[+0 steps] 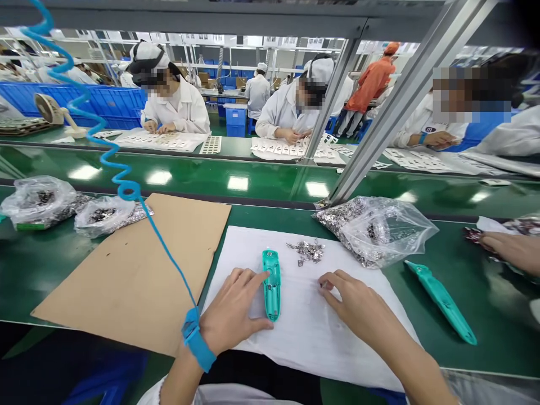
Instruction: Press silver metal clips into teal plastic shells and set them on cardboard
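Teal plastic casing, long and narrow, lying on a white sheet, its long axis running almost straight away from the person, broader rounded end forward, tapered end toward the body. Left hand spread wide beside it, not wrapped around it: index fingertip pressing on the casing's forward part, thumb against its tapered part, the other fingers curled behind the index. Casing therefore just to the right of the left fingers, between the two hands. Right hand well to the right of the casing and not touching it, thumb and index fingertips drawn nearly together over the sheet, a tiny dark speck at the tips, too small to tell whether held.

Small heap of metal pieces on the sheet, just ahead of the right fingertips. Clear plastic bag of metal pieces farther ahead of the right fingers. Second teal casing on the green bench, well right of the right fingers. Cardboard sheet left of the left hand. Blue wrist strap around the left wrist, its coiled blue cord rising ahead of the left fingers. Another person's hand at the far right edge.
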`<action>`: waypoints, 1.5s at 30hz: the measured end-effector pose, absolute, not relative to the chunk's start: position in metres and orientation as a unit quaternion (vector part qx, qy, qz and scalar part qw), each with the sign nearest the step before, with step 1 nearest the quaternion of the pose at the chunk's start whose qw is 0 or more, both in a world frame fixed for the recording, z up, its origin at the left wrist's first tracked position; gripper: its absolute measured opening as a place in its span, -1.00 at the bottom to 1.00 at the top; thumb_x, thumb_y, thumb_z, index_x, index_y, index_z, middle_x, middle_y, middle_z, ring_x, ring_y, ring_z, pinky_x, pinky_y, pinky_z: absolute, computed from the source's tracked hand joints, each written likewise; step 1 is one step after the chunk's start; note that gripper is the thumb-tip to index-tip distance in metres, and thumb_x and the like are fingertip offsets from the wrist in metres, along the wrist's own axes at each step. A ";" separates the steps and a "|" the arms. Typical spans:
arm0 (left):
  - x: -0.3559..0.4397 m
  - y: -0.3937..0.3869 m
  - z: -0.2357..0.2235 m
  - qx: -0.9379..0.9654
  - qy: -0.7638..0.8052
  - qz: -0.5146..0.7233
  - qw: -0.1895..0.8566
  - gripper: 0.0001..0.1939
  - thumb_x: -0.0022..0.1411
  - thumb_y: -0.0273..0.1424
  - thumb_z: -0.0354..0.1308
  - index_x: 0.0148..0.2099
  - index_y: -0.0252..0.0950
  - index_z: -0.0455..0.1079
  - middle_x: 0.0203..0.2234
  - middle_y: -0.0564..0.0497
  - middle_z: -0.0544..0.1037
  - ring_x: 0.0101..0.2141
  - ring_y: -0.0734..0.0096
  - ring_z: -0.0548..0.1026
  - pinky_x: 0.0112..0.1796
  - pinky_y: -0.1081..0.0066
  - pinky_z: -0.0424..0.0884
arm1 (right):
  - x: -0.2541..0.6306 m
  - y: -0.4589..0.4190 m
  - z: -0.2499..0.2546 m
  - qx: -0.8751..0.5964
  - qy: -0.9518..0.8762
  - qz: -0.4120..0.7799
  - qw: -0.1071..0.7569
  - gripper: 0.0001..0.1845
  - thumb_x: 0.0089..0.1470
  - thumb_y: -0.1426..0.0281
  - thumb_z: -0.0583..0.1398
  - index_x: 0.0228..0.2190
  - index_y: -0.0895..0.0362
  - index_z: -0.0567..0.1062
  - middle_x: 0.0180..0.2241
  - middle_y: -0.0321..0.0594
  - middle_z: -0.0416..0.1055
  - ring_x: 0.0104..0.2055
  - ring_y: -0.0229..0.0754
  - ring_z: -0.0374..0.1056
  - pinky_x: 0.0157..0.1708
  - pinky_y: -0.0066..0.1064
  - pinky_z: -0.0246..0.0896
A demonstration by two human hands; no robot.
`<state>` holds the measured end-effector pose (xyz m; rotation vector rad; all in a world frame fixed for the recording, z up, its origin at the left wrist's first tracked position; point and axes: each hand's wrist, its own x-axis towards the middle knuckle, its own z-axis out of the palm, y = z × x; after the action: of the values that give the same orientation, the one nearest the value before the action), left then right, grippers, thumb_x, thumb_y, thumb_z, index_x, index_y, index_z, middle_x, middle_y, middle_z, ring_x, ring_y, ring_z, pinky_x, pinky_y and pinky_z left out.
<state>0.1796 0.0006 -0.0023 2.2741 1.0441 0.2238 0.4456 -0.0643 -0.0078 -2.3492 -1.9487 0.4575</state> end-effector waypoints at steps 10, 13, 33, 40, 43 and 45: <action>0.176 -0.004 -0.020 0.864 0.383 0.145 0.293 -0.17 0.01 -0.18 0.42 0.28 -0.08 0.15 0.14 -0.12 0.23 0.17 0.01 0.18 0.11 0.01 0.31 | 0.438 -0.056 0.000 -0.811 -0.574 0.110 -0.030 -0.77 0.20 0.40 0.00 -0.33 0.08 0.45 -0.25 -0.14 0.46 -0.43 -0.14 0.39 -0.56 -0.38 -0.01; 0.177 -0.004 -0.021 0.863 0.393 0.157 0.277 -0.11 -0.01 -0.18 0.43 0.30 -0.08 0.10 0.18 -0.13 0.19 0.18 -0.02 0.18 0.10 0.00 0.34 | 0.440 -0.054 -0.002 -0.803 -0.583 0.119 -0.034 -0.75 0.23 0.35 0.00 -0.25 0.08 0.47 -0.18 -0.12 0.45 -0.38 -0.13 0.41 -0.53 -0.38 0.03; 0.181 0.013 -0.022 0.895 0.351 0.156 0.226 -0.30 -0.15 0.01 0.43 0.01 -0.15 0.38 0.24 -0.12 0.20 0.27 -0.11 0.04 0.18 -0.12 0.20 | 0.366 -0.084 -0.008 -0.617 -0.772 0.113 0.101 -0.64 0.36 0.30 -0.11 -0.18 0.00 0.46 -0.26 -0.23 0.40 -0.47 -0.26 0.39 -0.55 -0.43 0.13; 0.192 0.012 -0.028 0.901 0.340 0.166 0.211 -0.33 -0.13 0.03 0.41 -0.05 -0.21 0.37 0.24 -0.15 0.20 0.28 -0.15 0.02 0.18 -0.13 0.20 | 0.368 -0.081 -0.012 -0.626 -0.764 0.122 0.093 -0.67 0.33 0.31 -0.06 -0.23 -0.02 0.50 -0.25 -0.25 0.40 -0.58 -0.33 0.28 -0.57 -0.45 0.12; 0.192 0.012 -0.032 0.904 0.327 0.175 0.214 -0.30 -0.13 0.04 0.41 0.00 -0.18 0.37 0.25 -0.12 0.19 0.29 -0.13 0.01 0.19 -0.12 0.18 | 0.369 -0.080 -0.010 -0.629 -0.760 0.135 0.094 -0.70 0.31 0.34 -0.03 -0.26 -0.01 0.49 -0.27 -0.26 0.41 -0.55 -0.31 0.32 -0.55 -0.45 0.15; 0.190 0.013 -0.034 0.905 0.320 0.176 0.220 -0.27 -0.13 0.06 0.40 0.04 -0.16 0.36 0.26 -0.11 0.18 0.29 -0.12 0.00 0.20 -0.12 0.16 | 0.369 -0.079 -0.007 -0.632 -0.752 0.156 0.102 -0.73 0.30 0.35 -0.02 -0.27 -0.01 0.48 -0.27 -0.27 0.42 -0.51 -0.29 0.36 -0.52 -0.43 0.19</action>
<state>0.1900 0.0128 -0.0339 2.5012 0.8835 0.4876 0.3693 -0.0788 -0.0073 -1.8656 -2.2207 0.4616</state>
